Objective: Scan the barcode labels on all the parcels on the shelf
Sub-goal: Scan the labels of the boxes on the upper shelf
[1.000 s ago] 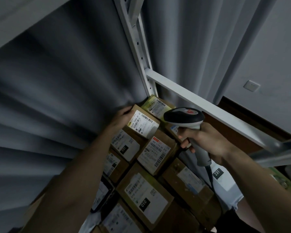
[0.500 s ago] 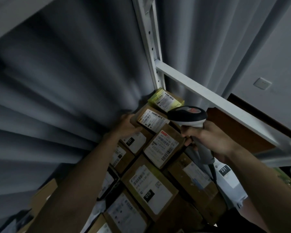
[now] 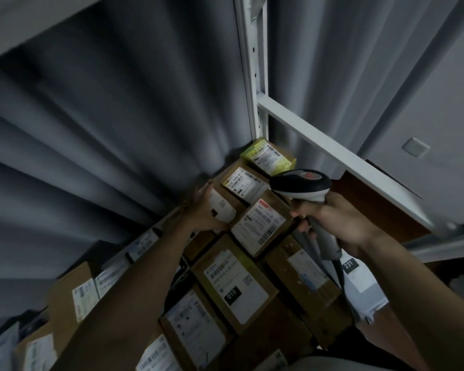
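Reaching in from the left, the left hand (image 3: 202,210) lies against the edge of a small parcel (image 3: 221,210) at the back of the shelf, fingers curled round its side so the white label faces up; the picture blurs there and I cannot tell how tightly that grip closes. Grey curtain (image 3: 105,129) hangs in folds behind. Brown cardboard parcels (image 3: 236,287) crowd the shelf below the forearm, packed edge to edge, most with white barcode labels turned upward; one carries a black tag reading 010. Just right of the held parcel sits a box with a red-marked label (image 3: 260,226), and behind it another labelled box, then a yellow-green parcel (image 3: 269,156) tucked in the corner by the white shelf upright (image 3: 252,76). Further right, the right hand (image 3: 338,226) wraps its fingers firmly round the handle of the barcode scanner (image 3: 302,184), whose dark head points left over the boxes near the red-marked label. A white crossbar (image 3: 346,162) runs off to the right, with a pale bag tagged 231 (image 3: 350,265) below the wrist
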